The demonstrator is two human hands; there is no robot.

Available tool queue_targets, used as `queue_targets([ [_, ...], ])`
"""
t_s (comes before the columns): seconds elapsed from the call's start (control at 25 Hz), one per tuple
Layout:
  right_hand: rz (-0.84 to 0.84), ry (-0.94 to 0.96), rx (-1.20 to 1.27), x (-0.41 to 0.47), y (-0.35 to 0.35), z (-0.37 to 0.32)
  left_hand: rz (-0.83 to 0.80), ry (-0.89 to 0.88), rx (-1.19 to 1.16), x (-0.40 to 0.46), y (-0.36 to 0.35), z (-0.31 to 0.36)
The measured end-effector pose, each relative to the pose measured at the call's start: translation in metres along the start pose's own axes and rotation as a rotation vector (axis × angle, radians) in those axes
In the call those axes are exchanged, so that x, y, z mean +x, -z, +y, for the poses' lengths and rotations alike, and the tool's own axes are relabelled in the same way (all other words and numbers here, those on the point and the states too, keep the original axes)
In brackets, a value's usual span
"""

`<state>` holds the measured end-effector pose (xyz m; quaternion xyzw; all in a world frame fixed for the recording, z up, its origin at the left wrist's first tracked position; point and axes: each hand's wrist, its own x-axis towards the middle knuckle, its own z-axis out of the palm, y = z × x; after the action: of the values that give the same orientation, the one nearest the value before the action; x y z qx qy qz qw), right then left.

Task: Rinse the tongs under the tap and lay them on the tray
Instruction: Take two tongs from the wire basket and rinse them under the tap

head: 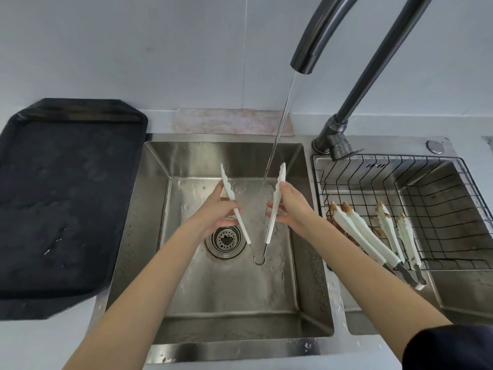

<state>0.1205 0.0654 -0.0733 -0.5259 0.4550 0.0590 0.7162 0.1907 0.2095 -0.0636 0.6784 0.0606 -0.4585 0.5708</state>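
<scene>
A pair of white tongs (270, 231) is spread in a V over the steel sink (149, 209), its metal hinge pointing toward me. My left hand (216, 213) grips the left arm and my right hand (292, 208) grips the right arm. Water runs from the dark tap (305, 56) in a thin stream (277, 134) that falls between the two arms, close to the right one. The black tray (61, 198) lies on the counter to the left of the sink, wet and with no tongs on it.
A wire basket (440, 209) sits in the right basin. Two more white tongs (360, 231) with brown-soiled tips lean on its front edge. The drain strainer (225, 240) is under my left wrist. A pinkish cloth (232, 121) lies behind the sink.
</scene>
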Motion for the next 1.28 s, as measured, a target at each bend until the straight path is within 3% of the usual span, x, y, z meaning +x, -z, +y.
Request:
queue_targets([
  [0.36, 0.046, -0.282, 0.163, 0.039, 0.003, 0.044, 0.159, 0.137, -0.003, 0.043, -0.003, -0.055],
  [0.76, 0.059, -0.388, 0.205, 0.056, 0.010, 0.075, 0.145, 0.237, 0.018, 0.055, -0.014, -0.079],
  [1.08, 0.013, -0.319, -0.146, 0.044, 0.005, 0.064, 0.086, 0.234, 0.145, 0.045, -0.012, -0.074],
  [1.28, -0.009, -0.080, -0.565, 0.016, 0.008, 0.048, 0.047, 0.092, 0.510, 0.023, -0.011, -0.056],
])
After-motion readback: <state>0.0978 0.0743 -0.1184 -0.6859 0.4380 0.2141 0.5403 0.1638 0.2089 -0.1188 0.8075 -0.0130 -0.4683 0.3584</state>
